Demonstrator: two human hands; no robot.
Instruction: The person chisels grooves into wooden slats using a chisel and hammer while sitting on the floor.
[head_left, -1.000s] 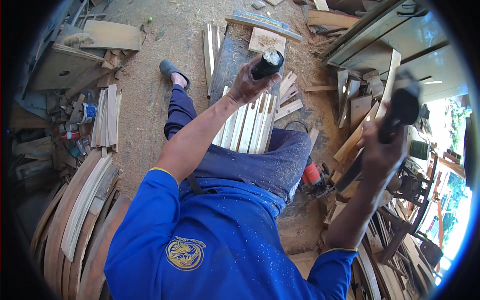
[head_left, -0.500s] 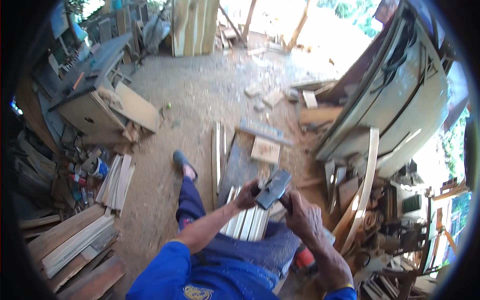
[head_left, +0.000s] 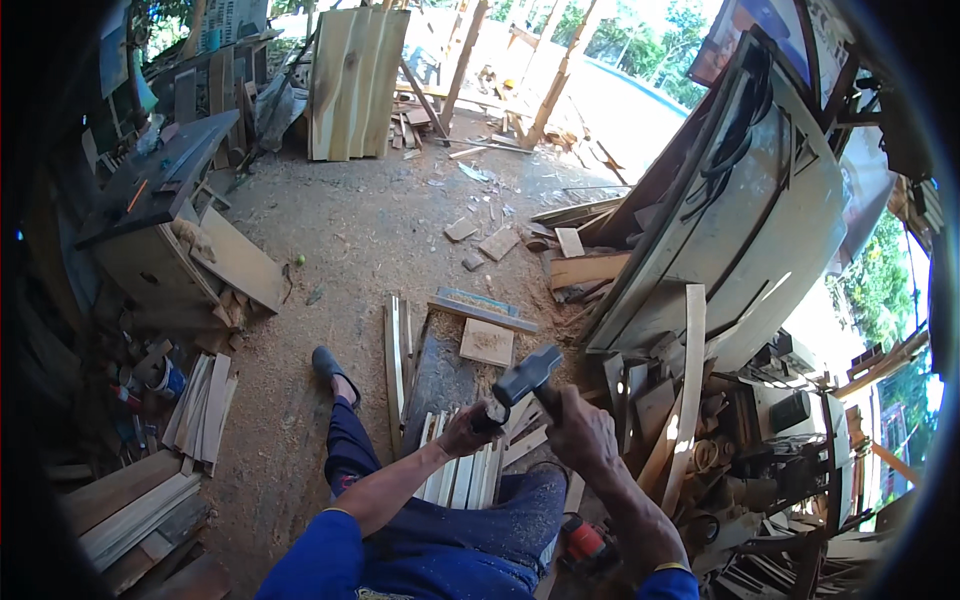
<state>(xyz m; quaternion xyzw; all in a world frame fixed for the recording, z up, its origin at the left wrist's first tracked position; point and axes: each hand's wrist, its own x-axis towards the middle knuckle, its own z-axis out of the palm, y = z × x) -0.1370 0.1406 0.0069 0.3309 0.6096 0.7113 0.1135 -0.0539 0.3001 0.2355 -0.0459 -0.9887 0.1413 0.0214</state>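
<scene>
Hammer (head_left: 530, 375) with blocky grey head fills right hand (head_left: 585, 433); left hand (head_left: 464, 436) grips dark cylinder (head_left: 489, 416).

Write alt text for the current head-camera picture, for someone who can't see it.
A person holds a dark-headed hammer in the right grip, close to a black cylinder in the left grip, over pale wooden strips on a dark bench. Around them is a sawdust-strewn workshop floor, with stacked planks at lower left.

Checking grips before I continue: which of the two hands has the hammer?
The right hand, gripping the hammer by its handle; the left hand instead holds a short dark piece with a pale end.
</scene>
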